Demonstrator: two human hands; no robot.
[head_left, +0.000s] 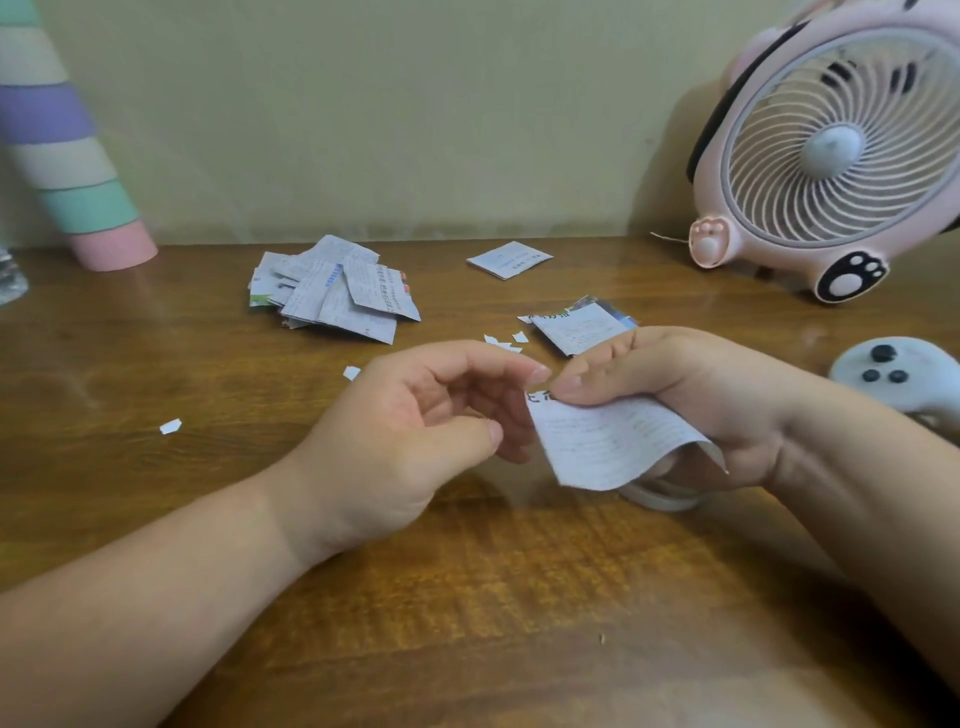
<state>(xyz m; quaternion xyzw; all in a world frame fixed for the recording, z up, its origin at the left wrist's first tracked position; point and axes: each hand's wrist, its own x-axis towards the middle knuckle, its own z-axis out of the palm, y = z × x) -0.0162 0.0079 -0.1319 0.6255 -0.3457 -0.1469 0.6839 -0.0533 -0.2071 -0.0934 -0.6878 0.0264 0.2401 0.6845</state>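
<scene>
The person is working on a printed paper slip (613, 441), which is being held up just above the wooden table (467, 597), in front of the body. The step in hand looks like tearing small pieces from the slip's upper left corner. Small white scraps (351, 372) are lying on the table nearby, and that corner is sitting right between the two hands.

The right hand (691, 395) is gripping the slip. Its thumb is pressing down on the top edge near the corner while the fingers are curling underneath, so the sheet is drooping away towards the wrist.

The left hand (415, 415) is hovering just beside the corner, palm turned inward. Its grip is loose and narrow, with the index fingertip almost meeting the right thumb and the left thumb standing apart from the paper. It is holding nothing that I can see.

The next move probably calls for the left thumb and index finger to pinch the corner while the right hand is bracing the sheet close to the tear line.

A pile of printed slips (332, 291) is lying further back, well apart from the hands.
</scene>
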